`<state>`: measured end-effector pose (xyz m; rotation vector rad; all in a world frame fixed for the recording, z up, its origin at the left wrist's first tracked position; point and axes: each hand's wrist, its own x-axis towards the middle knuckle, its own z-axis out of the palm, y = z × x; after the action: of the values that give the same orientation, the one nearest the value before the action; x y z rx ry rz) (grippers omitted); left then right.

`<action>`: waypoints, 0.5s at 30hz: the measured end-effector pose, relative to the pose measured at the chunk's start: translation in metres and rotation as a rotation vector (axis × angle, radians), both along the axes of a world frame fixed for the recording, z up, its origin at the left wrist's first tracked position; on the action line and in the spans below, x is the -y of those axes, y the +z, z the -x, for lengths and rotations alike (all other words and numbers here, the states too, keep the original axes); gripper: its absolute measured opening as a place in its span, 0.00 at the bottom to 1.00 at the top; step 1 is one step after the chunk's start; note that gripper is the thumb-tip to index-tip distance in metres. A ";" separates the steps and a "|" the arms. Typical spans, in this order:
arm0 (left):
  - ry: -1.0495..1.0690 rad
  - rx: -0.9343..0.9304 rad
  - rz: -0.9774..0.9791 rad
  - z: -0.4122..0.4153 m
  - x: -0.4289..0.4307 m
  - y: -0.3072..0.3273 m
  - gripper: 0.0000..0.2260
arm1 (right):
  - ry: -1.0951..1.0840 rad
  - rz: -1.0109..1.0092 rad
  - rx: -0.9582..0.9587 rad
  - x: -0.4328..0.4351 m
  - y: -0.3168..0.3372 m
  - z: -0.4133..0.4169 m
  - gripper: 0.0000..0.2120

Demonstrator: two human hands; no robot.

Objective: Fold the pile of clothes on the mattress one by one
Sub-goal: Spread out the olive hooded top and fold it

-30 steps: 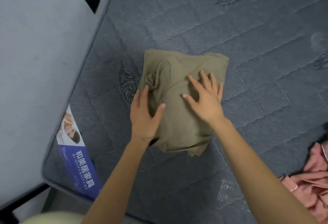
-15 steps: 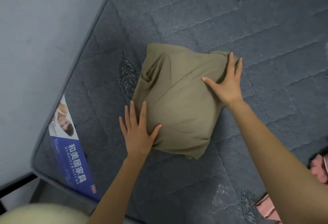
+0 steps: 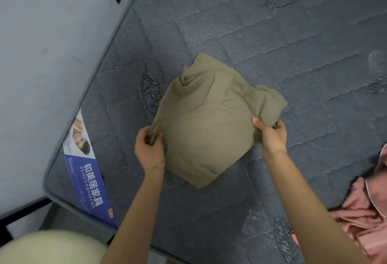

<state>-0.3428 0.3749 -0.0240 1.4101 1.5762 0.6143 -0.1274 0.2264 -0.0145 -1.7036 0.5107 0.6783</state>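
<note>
1. Change from half a second ago: both hands have gone from flat palms on the cloth to pinching its edges. The right hand [image 3: 271,136] has come back from the far right corner to the right edge.
2. Hands now: well apart, one on each side of the khaki garment [image 3: 209,125]. The left hand [image 3: 149,150] bunches the left edge in curled fingers. The right hand pinches the right edge, thumb on top.
3. Location: the khaki garment lies on the grey mattress [image 3: 272,33], nearer the wall [image 3: 41,54] side and just beyond the blue label [image 3: 88,180]. It's partly folded and lumpy, with a raised ruck at the far end and the near corner tapering to a point.
4. Handling, our read: light, soft, limp. It holds no shape on its own and sags wherever it's unsupported. Not fragile. The layers will likely slide over each other.
5. Where we'd hold: side edges or corners, pinching all layers together and keeping the hands spread so the cloth stays taut. Grabbing mid-panel just makes more rucks.
6. The pink clothes [image 3: 364,217] sit at the right, well apart from the khaki garment. They look unfolded, so we'd call the task far from done.
</note>
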 end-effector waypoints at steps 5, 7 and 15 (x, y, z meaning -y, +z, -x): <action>-0.090 0.038 -0.181 -0.002 -0.032 0.012 0.09 | -0.032 -0.072 -0.248 0.042 0.007 0.076 0.22; -0.145 0.028 -0.197 -0.002 -0.035 0.010 0.11 | -0.024 -0.078 -0.288 0.050 0.004 0.098 0.25; -0.205 -0.501 0.148 0.051 -0.022 -0.021 0.44 | 0.474 0.434 0.262 0.052 -0.011 0.050 0.56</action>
<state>-0.3935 0.3969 -0.0451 1.6671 1.7803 0.0143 -0.1774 0.1741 -0.0257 -2.3221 0.0603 0.6930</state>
